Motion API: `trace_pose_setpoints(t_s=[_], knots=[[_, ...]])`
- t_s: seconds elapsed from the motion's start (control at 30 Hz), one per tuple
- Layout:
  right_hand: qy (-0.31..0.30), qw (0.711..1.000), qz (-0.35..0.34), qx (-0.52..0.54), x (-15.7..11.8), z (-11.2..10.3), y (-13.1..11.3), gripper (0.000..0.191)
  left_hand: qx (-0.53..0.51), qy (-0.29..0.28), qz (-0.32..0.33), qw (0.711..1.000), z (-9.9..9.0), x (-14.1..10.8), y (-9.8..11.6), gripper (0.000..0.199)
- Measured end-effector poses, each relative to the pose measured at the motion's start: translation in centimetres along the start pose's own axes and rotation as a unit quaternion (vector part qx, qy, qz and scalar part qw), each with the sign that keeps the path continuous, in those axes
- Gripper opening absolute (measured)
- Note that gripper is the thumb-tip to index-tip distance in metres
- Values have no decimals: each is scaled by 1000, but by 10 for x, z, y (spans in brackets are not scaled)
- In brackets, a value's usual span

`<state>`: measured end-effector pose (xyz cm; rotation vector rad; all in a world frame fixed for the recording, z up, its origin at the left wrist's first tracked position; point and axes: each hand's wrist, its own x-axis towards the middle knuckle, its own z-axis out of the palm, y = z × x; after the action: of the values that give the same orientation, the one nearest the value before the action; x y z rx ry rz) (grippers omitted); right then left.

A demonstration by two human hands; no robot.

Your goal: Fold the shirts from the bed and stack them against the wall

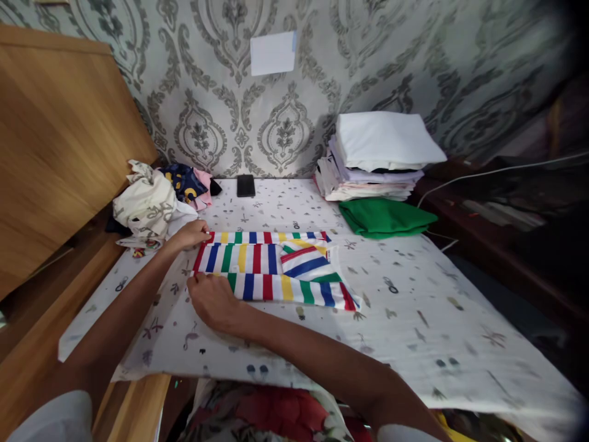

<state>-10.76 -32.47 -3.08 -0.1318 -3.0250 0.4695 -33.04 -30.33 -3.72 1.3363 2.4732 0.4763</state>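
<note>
A striped shirt (262,259) in red, blue, green, yellow and white lies partly folded on the table, its two sides turned in lengthwise and its collar end to the right. My left hand (191,234) pinches the far corner of its left end. At the near corner of that same end, my right hand (214,301) is closed on the fabric, fingers curled at the edge. Between the two hands the left edge of the shirt lies flat. The fingertips of both hands are partly hidden by the knuckles.
Rumpled clothes (147,199) are heaped at the back left beside a wooden panel (64,135). A small black object (245,186) lies near the wall. At the back right stands a stack of folded clothes (386,141), with a folded green cloth (386,218) before it. A printed sheet covers the table (414,356).
</note>
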Motion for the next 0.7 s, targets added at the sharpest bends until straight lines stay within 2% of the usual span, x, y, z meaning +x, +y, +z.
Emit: trace_pose_setpoints(t_s=[0.1, 0.2, 0.27, 0.37, 0.47, 0.57, 0.7], knots=[[7, 994, 46, 94, -3, -7, 8, 20, -3, 8, 3, 1000, -4, 1, 6, 6], [55, 963, 106, 242, -15, -12, 20, 9, -45, 26, 24, 998, -11, 0, 20, 8], [101, 912, 143, 372, -28, -14, 31, 15, -118, 31, 36, 992, -15, -2, 35, 12], [132, 789, 207, 564, -54, -17, 48, 20, -211, 16, 46, 976, -14, -1, 68, 14], [135, 680, 263, 671, -83, -21, 64, 22, -237, -9, 68, 969, -1, 3, 105, 12], [142, 620, 296, 712, -110, -24, 77, 27, -226, -51, 82, 969, 23, 10, 135, 11], [131, 584, 332, 729, -132, -25, 85, 28, -231, -100, 67, 966, 55, 16, 158, 7]])
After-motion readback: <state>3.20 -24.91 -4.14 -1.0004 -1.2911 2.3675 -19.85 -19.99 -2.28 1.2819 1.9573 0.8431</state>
